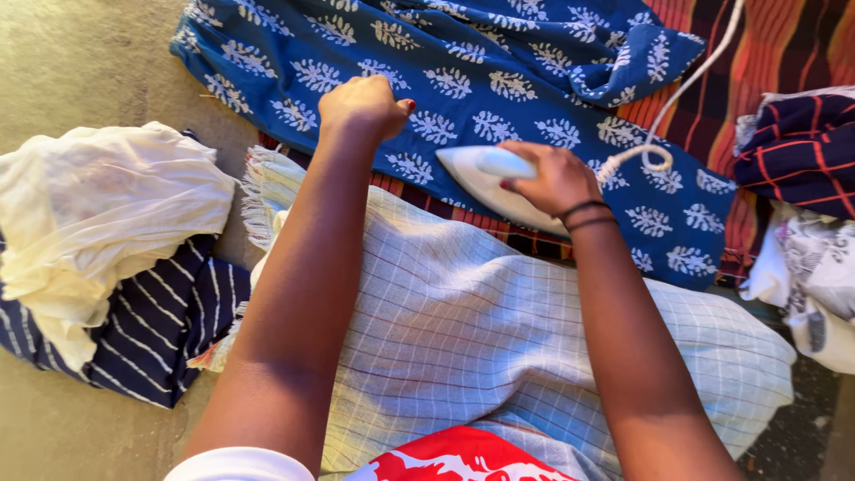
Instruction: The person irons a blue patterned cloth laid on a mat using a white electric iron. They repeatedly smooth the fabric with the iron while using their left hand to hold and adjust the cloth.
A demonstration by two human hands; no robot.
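A blue garment [463,71] printed with white leaf shapes lies spread on a red and dark striped cloth [775,53]. My right hand [548,178] grips the handle of a white clothes iron [476,183] whose soleplate rests on the blue garment, tip pointing left. Its white braided cord [677,98] loops up to the top right. My left hand [361,107] is curled and presses down on the blue garment just left of the iron. Two dark bands circle my right wrist.
A pale checked cloth [499,338] covers my lap. A cream cloth [98,214] lies on a navy striped garment [169,330] on the floor at the left. Folded navy-and-red [802,147] and white printed clothes [815,276] sit at the right edge.
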